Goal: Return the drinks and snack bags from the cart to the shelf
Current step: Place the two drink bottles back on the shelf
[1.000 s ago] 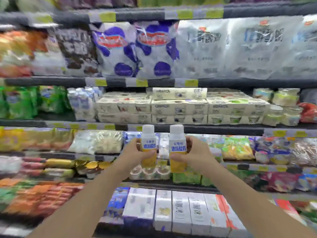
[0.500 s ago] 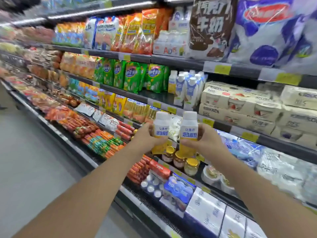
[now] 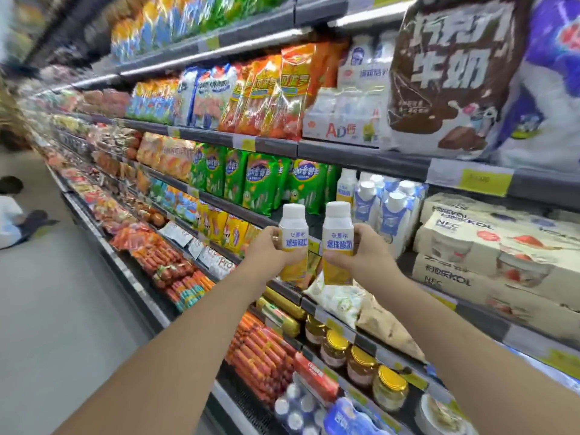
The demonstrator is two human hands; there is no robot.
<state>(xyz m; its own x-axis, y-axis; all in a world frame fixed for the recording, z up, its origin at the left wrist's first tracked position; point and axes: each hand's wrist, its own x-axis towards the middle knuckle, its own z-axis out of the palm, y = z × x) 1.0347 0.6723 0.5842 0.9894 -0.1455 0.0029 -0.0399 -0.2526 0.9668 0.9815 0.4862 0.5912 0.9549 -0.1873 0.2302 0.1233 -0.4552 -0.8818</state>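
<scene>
A person (image 3: 11,211) in white sits on the grey floor (image 3: 62,309) far down the aisle, with yellow price tags (image 3: 483,182) lining the rail edges and gold-lidded jars (image 3: 361,368) standing low down.

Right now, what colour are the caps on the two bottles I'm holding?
White, on both bottles; the head view shows it.

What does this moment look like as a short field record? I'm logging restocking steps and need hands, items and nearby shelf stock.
left hand: grips a yogurt drink bottle, upright
right hand: grips a second matching bottle, upright
bottles: white caps, yellow lower halves, side by side, not yet on a shelf
shelf behind bottles: one similar bottle beside blue-and-white cartons
left of that: green snack bags
lower shelf: yellow-lidded jars
cart: not in view
</scene>
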